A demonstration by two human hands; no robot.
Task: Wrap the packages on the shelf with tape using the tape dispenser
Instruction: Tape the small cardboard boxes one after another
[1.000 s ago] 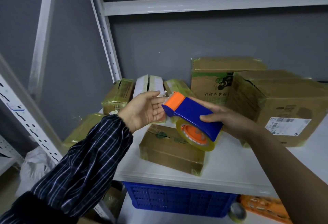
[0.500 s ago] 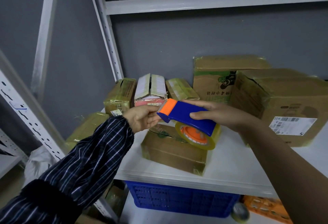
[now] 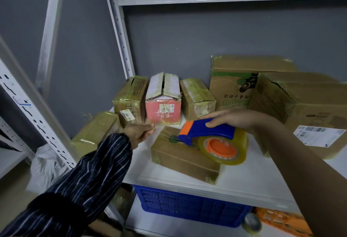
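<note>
My right hand (image 3: 236, 119) grips the blue tape dispenser (image 3: 208, 130) from above. Its orange nose points left, and its roll of clear tape (image 3: 223, 147) hangs below on an orange hub. The dispenser hovers just over a flat brown package (image 3: 180, 158) lying near the front of the white shelf (image 3: 247, 182). My left hand (image 3: 139, 133), in a striped sleeve, is a short way left of the orange nose. Its fingertips are pinched together, apparently on the end of the tape. The clear strip itself is hard to make out.
A pink box (image 3: 163, 113) stands at the back between two taped brown boxes (image 3: 129, 101), (image 3: 197, 97). Big cartons (image 3: 308, 109) fill the right. Another wrapped box (image 3: 95, 129) leans at the left edge by the shelf upright (image 3: 122, 45). A blue crate (image 3: 187, 205) sits below.
My left hand has drawn away leftward from the dispenser's orange nose and closed into a pinch. My right hand has lowered the dispenser toward the flat package.
</note>
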